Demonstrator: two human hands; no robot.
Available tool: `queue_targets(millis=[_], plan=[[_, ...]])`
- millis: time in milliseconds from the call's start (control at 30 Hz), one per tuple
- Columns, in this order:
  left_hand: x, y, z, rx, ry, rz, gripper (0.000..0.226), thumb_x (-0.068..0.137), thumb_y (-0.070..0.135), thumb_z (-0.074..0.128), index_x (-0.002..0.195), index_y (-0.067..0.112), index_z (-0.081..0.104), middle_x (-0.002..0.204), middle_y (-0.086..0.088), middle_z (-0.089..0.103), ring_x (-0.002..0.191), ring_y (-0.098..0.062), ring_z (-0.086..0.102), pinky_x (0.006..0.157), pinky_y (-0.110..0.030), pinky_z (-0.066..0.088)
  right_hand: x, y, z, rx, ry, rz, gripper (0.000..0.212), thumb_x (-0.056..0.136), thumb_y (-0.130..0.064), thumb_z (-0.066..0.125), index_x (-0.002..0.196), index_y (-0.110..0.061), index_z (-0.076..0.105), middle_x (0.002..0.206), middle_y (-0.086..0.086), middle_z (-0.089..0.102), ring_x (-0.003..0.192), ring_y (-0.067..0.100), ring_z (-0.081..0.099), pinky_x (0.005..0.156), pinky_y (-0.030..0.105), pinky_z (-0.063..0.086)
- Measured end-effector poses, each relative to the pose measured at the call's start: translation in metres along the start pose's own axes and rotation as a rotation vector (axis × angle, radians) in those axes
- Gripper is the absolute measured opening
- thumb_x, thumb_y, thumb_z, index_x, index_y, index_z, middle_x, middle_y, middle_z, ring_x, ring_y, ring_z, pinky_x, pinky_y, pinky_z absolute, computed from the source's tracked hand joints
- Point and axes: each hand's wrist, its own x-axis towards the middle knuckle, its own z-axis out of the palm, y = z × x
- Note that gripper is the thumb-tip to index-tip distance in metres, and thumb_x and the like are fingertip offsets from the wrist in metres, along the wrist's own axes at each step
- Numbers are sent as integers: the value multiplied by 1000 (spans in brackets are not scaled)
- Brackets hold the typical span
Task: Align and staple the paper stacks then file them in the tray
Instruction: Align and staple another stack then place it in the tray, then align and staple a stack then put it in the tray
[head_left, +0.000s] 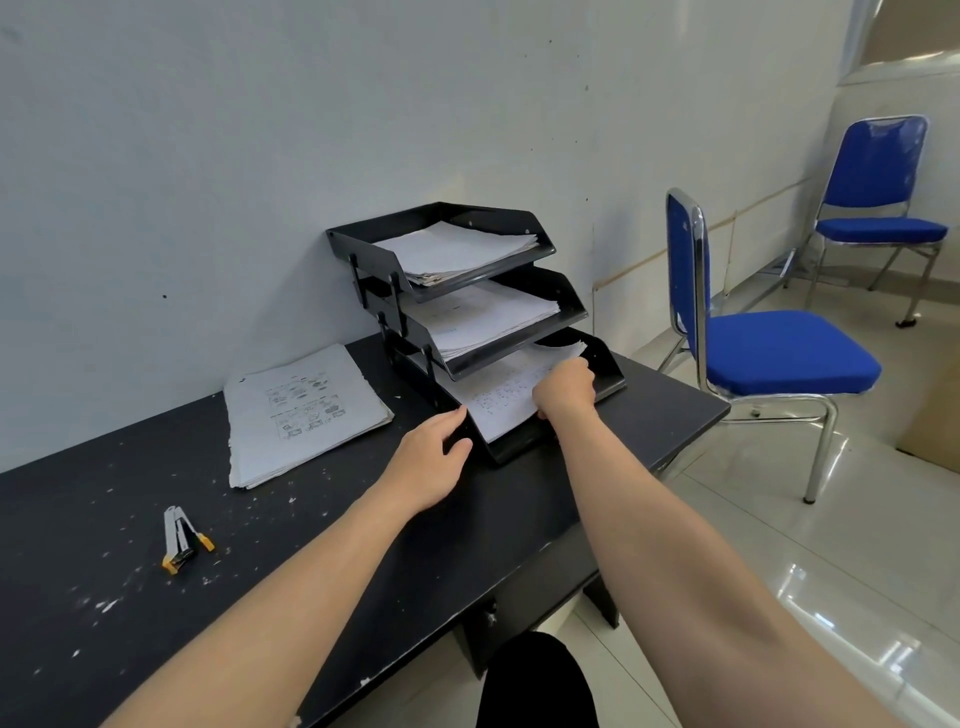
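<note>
A black desk (467, 525), its top flecked with white chips and scratches, is standing against a pale wall. A black three-tier paper tray (608, 379) is sitting at its far right end. A loose stack of printed sheets (306, 415) is lying just left of the tray, and a stapler (182, 540) with yellow ends is lying well apart, nearer the front left.
</note>
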Motion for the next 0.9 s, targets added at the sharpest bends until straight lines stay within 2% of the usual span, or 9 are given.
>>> queue_targets(millis=[67, 167, 300, 400, 467, 567, 633, 733, 900], plan=[[-1, -1, -1, 4, -13, 0, 57, 104, 24, 53, 157, 23, 35, 161, 7, 36, 148, -13, 36, 122, -36, 31, -3, 3, -1, -62, 46, -44, 60, 97, -2, 62, 145, -3, 27, 135, 19, 55, 120, 37, 60, 78, 40, 48], [-3, -3, -3, 20, -16, -3, 53, 104, 24, 53, 155, 20, 40, 160, 5, 39, 146, -14, 39, 121, -33, 31, -10, 8, -4, -147, 116, -119, 65, 96, -9, 66, 145, -6, 23, 136, 19, 51, 112, 37, 62, 73, 42, 48], [-17, -4, -16, 33, 12, -31, 49, 104, 26, 53, 151, 20, 46, 154, 2, 46, 140, -16, 46, 116, -31, 36, -33, -4, -11, -245, 49, -193, 37, 101, -16, 54, 135, -3, 43, 136, 18, 53, 117, 36, 59, 78, 40, 44], [-33, -6, -36, 63, 59, -69, 46, 103, 28, 54, 148, 20, 50, 147, -2, 52, 134, -20, 50, 114, -34, 39, -57, -25, -9, -285, 61, -289, 36, 98, -18, 56, 130, -2, 54, 136, 18, 58, 121, 40, 60, 88, 41, 49], [-51, -13, -59, 60, 108, -108, 44, 102, 27, 55, 145, 18, 54, 145, -5, 55, 133, -22, 52, 114, -37, 40, -82, -47, -1, -266, 39, -373, 32, 96, -20, 56, 122, -2, 61, 131, 20, 61, 117, 42, 62, 83, 38, 47], [-73, -25, -94, 72, 184, -148, 41, 102, 26, 54, 141, 16, 56, 144, -5, 55, 130, -24, 54, 112, -36, 40, -116, -77, 19, -234, -38, -488, 24, 92, -21, 55, 104, -4, 66, 113, 19, 66, 97, 39, 61, 78, 36, 45], [-90, -35, -119, 75, 221, -189, 41, 102, 26, 53, 142, 16, 55, 146, -5, 54, 130, -24, 53, 112, -37, 40, -143, -95, 38, -241, -91, -556, 20, 93, -19, 56, 105, -6, 66, 105, 14, 62, 89, 34, 56, 76, 35, 45], [-119, -56, -159, 88, 292, -245, 40, 103, 27, 50, 141, 16, 55, 146, -4, 54, 129, -22, 54, 111, -39, 42, -189, -117, 76, -260, -168, -627, 20, 94, -18, 55, 108, -7, 66, 104, 11, 58, 89, 34, 56, 76, 35, 46], [-178, -99, -216, 144, 415, -352, 38, 101, 25, 50, 137, 14, 58, 137, -7, 57, 124, -23, 55, 105, -38, 46, -274, -135, 149, -278, -340, -773, 23, 93, -18, 55, 105, -5, 70, 106, 15, 70, 94, 36, 64, 75, 33, 49]])
